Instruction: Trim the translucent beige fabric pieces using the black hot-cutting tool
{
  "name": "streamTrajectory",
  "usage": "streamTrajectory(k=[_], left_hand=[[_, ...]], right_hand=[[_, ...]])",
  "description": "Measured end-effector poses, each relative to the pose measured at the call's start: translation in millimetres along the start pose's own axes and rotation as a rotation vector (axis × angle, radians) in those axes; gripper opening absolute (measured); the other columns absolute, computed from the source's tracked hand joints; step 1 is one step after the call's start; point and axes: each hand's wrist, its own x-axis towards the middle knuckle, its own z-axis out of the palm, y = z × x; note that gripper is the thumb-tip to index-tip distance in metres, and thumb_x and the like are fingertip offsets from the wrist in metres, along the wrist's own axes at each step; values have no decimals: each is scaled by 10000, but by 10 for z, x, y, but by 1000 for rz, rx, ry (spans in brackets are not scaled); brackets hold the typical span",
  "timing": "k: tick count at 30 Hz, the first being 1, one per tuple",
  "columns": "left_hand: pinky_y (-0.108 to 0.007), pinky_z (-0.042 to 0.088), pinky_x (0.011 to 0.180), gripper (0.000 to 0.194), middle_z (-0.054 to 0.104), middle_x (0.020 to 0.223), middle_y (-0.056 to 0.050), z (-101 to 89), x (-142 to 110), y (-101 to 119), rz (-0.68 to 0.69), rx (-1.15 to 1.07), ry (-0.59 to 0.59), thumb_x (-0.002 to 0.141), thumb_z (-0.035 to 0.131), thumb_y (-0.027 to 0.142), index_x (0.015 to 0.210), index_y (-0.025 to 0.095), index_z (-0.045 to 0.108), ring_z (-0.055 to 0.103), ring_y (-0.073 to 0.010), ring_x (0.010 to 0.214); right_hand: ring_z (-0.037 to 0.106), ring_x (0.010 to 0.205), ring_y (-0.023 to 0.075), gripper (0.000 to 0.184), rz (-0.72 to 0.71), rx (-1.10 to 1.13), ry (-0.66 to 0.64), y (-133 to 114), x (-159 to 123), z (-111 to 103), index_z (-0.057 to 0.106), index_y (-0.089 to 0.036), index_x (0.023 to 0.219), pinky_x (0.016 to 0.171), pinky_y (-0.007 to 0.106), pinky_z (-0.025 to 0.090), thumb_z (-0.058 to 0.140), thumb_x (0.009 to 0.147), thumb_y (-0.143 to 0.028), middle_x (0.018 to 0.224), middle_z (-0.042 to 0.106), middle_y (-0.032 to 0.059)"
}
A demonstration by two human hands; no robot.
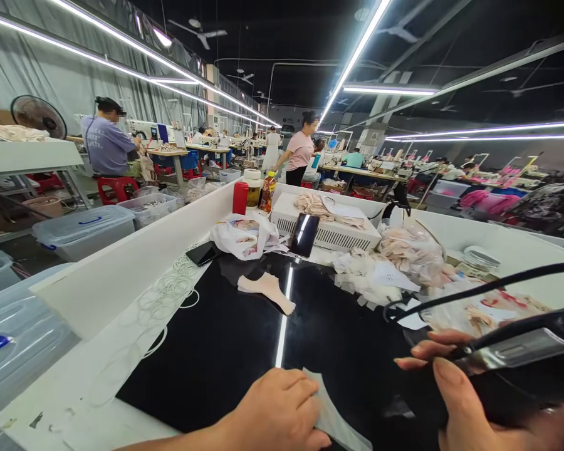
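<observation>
My left hand (275, 410) rests near the front edge of a glossy black work surface (225, 351), fingers curled down onto a pale translucent fabric piece (333, 413) that it presses flat. My right hand (455, 388) at the lower right grips a black hand tool with a metal clip (517, 351); a black cable (474, 291) runs from it up to the right. A beige cut fabric piece (267, 289) lies alone farther back on the black surface.
White partition walls (136, 263) edge the bench. A phone (303, 235) leans on a white machine box (329, 232); a second phone (202, 252), bottles (254, 188), elastic loops (169, 291) and heaps of beige fabric (404, 257) lie behind. Clear plastic bins (82, 228) stand left. Other people work at distant tables.
</observation>
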Motion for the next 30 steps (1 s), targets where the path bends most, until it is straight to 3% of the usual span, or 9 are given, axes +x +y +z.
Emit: streamTrajectory(k=[1,5,13,30], left_hand=[[-249,590,826,372,777,1057,-59,-7,-2,3,-3,0,-18,1038,613,487,923,141,690,733,-169,976],[-275,589,812,366,768,1089,-48,-70,10,22,-25,-34,-64,1028,633,504,934,152,669,719,-173,1006],[-314,573,862,339,748,1169,-77,-182,34,69,-86,-129,-173,1022,655,487,1045,148,648,698,-209,1112],[-314,571,865,281,747,1238,-59,-282,70,42,-76,-125,-148,1060,594,436,1063,159,639,694,-201,1134]], right_hand=[[652,638,254,425,69,-12,21,-92,-12,69,638,-399,1098,661,496,608,903,766,-393,911,683,17],[668,604,216,454,83,-64,-42,-271,-19,264,612,-277,1001,661,428,606,911,715,-464,831,698,15],[659,662,163,405,113,370,-244,-79,-166,458,589,-284,1181,565,334,607,831,857,-300,852,642,-33],[659,662,147,381,100,407,-273,78,-230,573,555,-296,1207,569,316,603,748,895,-194,878,643,-30]])
